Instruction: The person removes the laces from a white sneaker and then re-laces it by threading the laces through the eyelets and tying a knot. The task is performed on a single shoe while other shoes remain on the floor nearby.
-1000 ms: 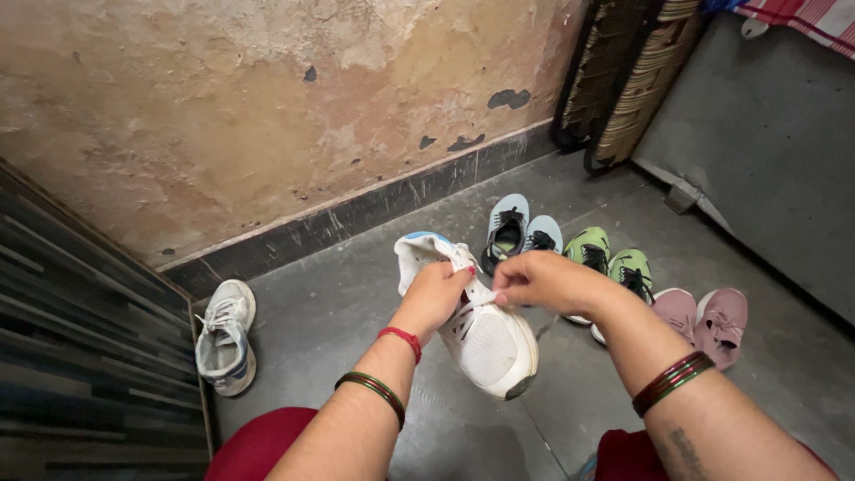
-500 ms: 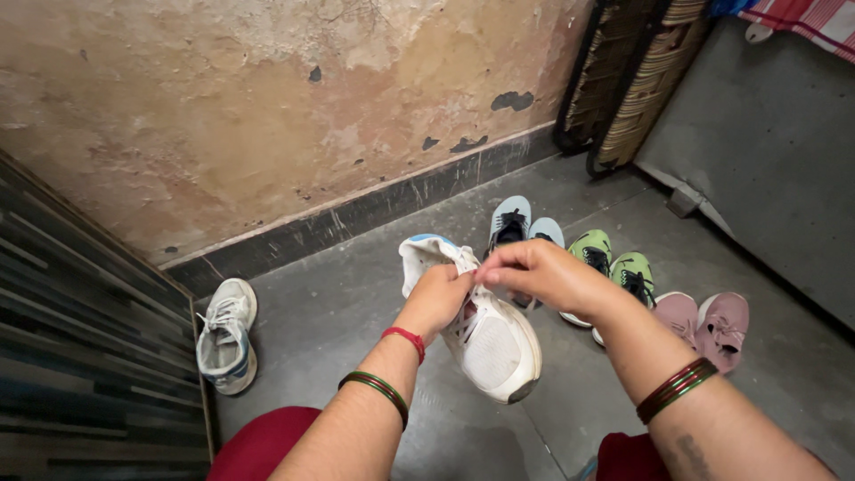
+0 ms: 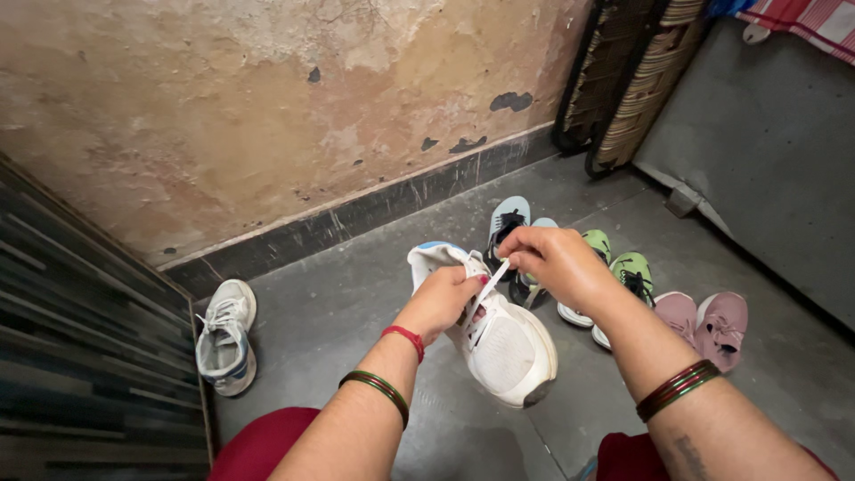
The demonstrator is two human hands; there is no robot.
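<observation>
A white sneaker (image 3: 508,352) with a blue heel trim is held up over the grey floor, toe pointing toward me. My left hand (image 3: 441,298) grips it around the tongue and upper. My right hand (image 3: 557,260) pinches a white shoelace (image 3: 493,278) and draws it up and away from the eyelets. Both wrists carry bangles, and a red thread is tied around the left one.
A matching white sneaker (image 3: 224,336) lies on the floor at the left beside a dark striped panel (image 3: 80,356). Pairs of light blue (image 3: 508,223), green (image 3: 634,272) and pink shoes (image 3: 712,322) line the floor at the right. A peeling wall (image 3: 267,116) stands behind.
My right hand has moved from beside the shoe's laces upward and to the right, pulling the lace taut. The shoe has shifted slightly right and down in my left hand.
</observation>
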